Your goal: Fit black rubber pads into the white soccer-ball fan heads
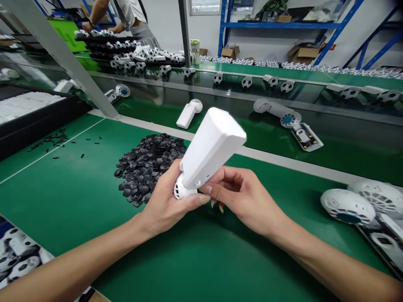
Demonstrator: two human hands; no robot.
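A white handheld fan [211,147] is tilted up in front of me, its long handle pointing up and away and its round slotted head low. My left hand [170,197] wraps round the head and the base of the handle. Pinched at the head's right side, the fingers of my right hand [234,193] hold a small black piece [200,191], mostly hidden by thumb and fingertips. Just beyond my left hand lies a heap of small black five-sided pieces [147,167] on the green table [126,247].
Behind a pale rail, a green conveyor [226,130] carries white fan parts [189,113] and opened fan units [299,130]. More fan housings [349,205] lie at right. Football-patterned fans [19,256] sit lower left. A slanted metal post [69,58] and a black tray [40,121] stand left. Another person [132,21] works behind.
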